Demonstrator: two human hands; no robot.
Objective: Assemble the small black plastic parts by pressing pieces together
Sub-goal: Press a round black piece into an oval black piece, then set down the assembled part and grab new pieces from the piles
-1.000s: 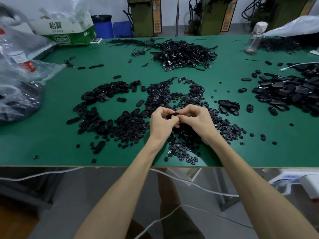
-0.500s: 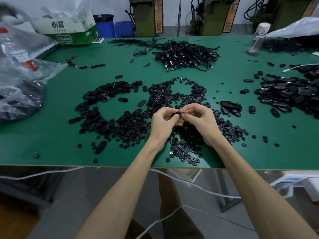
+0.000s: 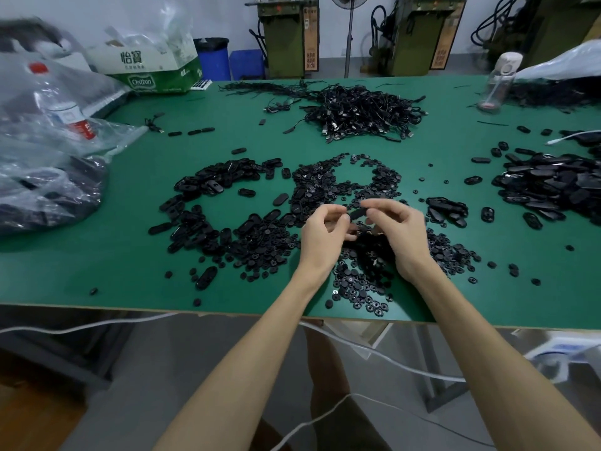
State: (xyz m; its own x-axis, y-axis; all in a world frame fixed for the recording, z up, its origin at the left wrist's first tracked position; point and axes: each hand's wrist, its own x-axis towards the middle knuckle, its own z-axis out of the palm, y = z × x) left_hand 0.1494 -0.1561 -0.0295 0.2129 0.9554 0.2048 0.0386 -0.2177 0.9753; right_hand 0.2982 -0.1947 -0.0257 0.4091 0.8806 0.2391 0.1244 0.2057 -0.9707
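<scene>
A small black oval plastic part (image 3: 357,212) is held just above the green table (image 3: 130,255), between both hands. My left hand (image 3: 322,234) pinches its left end with thumb and curled fingers. My right hand (image 3: 401,227) pinches its right end, fingers curled over it. Below the hands lies a heap of small round black pieces (image 3: 357,281). A pile of black oval shells (image 3: 211,203) spreads to the left.
A tangle of black cables (image 3: 364,113) lies at the back centre. Another heap of oval parts (image 3: 549,187) sits at the right. Clear plastic bags (image 3: 42,151) crowd the left edge, a cardboard box (image 3: 153,71) behind them. A bottle (image 3: 499,81) stands back right.
The hands have drawn slightly apart, and the black oval part now shows between the fingertips. The camera has tilted a little.
</scene>
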